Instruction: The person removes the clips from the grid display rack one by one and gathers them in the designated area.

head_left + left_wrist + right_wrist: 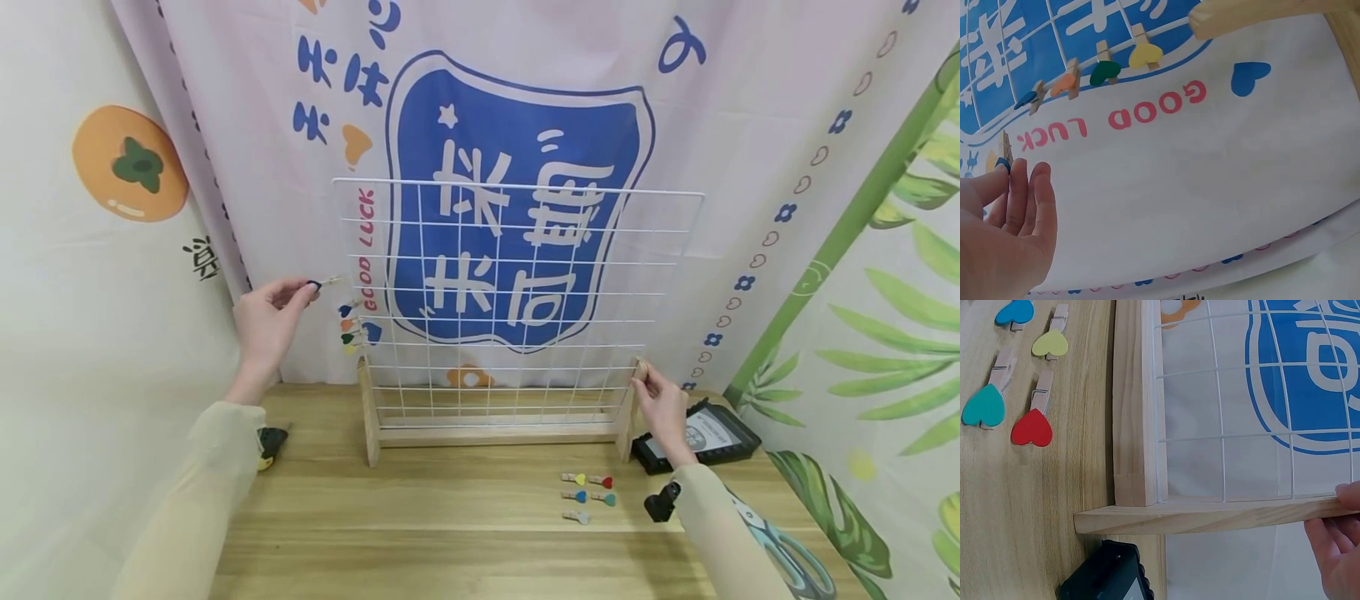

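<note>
My left hand (268, 325) pinches a small wooden clothespin (1005, 147) with a dark blue heart, held left of the white wire grid (517, 333) and apart from it. Below it, pegs with blue, orange, green (1105, 72) and yellow (1146, 55) hearts are clipped along the grid's left edge. My right hand (663, 408) holds the upper end of the right wooden upright (1241, 515) of the grid's stand between thumb and fingers. On the table, in front of the stand, lie several heart clothespins, among them a red one (1032, 428) and a teal one (984, 405).
A black case (720, 433) sits right of the stand, with scissors (787, 550) nearer the front. At the left, a black and yellow tool (272, 446) lies partly behind my sleeve. A printed curtain (285, 217) hangs behind the wooden table (405, 542).
</note>
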`<state>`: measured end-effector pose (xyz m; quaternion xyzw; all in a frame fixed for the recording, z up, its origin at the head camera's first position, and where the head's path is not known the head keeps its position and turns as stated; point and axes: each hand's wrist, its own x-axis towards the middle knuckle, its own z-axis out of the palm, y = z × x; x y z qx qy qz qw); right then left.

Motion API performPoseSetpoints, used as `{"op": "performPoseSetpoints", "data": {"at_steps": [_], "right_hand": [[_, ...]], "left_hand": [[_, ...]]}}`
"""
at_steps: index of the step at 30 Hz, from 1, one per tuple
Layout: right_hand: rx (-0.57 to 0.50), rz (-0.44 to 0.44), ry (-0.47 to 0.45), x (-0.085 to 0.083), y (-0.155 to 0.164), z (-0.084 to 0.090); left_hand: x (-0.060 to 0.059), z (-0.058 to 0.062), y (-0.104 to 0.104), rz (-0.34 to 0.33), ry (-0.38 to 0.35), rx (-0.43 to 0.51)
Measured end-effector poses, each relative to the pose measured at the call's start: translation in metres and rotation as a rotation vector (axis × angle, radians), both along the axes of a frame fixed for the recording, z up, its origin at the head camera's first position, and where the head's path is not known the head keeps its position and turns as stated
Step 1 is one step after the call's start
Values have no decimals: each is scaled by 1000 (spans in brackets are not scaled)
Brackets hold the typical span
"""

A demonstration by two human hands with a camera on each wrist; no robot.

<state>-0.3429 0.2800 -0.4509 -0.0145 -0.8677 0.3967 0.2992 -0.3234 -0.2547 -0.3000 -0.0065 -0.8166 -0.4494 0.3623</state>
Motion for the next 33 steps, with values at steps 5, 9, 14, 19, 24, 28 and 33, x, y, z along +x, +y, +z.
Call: {"op": "performPoseSetpoints", "data": {"at_steps": [5,9,14,19,24,28,33], "right_hand": [[3,8,1,0,1,0],[-1,12,1,0,1,0],[-9,16,-10,0,1,1],[-10,17,-8,0,1,0],[-20,21,-11,2,1,1],[-19,22,-16,2,1,1],[-19,20,-20,2,0,1]], "left_hand": [[10,-13,-13,-53,-32,47],[17,-30,-21,-71,-83,30],[29,-62,-23,-94,-195,-13],[41,-98,-17,-151,-292,-18],[45,-132,-4,-214,-355,-64],[44,-157,13,-237,-371,-106],[43,-183,36,-292,-406,-139]]}}
